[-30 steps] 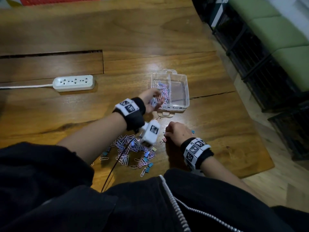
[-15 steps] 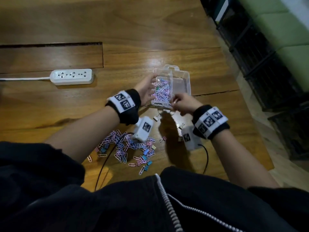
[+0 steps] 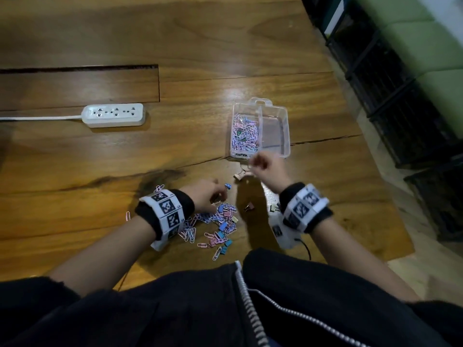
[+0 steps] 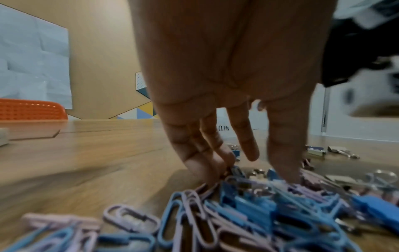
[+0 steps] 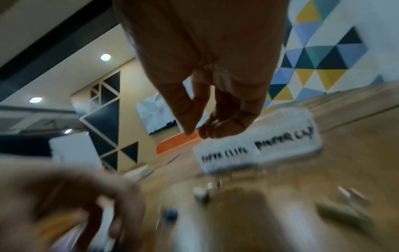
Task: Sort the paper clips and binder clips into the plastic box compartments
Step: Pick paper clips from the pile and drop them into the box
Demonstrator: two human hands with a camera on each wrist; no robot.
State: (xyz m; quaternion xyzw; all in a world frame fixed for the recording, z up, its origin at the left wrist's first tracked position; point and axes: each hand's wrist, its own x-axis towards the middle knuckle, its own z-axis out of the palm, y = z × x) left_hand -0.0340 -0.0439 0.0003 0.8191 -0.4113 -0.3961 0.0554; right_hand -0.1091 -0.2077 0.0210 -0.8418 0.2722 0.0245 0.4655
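A clear two-compartment plastic box (image 3: pixel 287 136) sits on the wooden table; its left compartment holds paper clips (image 3: pixel 244 134), and the right one looks empty. A mixed pile of paper clips and binder clips (image 3: pixel 215 224) lies near me. My left hand (image 3: pixel 210 194) is down on the pile's far edge; in the left wrist view the left hand (image 4: pixel 248 170) has straight fingers (image 4: pixel 207 168) touching the clips (image 4: pixel 237 213). My right hand (image 3: pixel 263 165) hovers just before the box front, fingers curled. In the blurred right wrist view nothing shows in the right hand (image 5: pixel 198 133) above the labelled box (image 5: pixel 259 148).
Loose binder clips lie between the hands: a blue one (image 3: pixel 227 186), a pink one (image 3: pixel 239 175), a brown one (image 3: pixel 249 206). A white power strip (image 3: pixel 114 115) lies at the far left. The table's right edge (image 3: pixel 390 186) drops to the floor.
My left hand left the box side and came back down onto the pile. My right hand drew back from the box front toward me.
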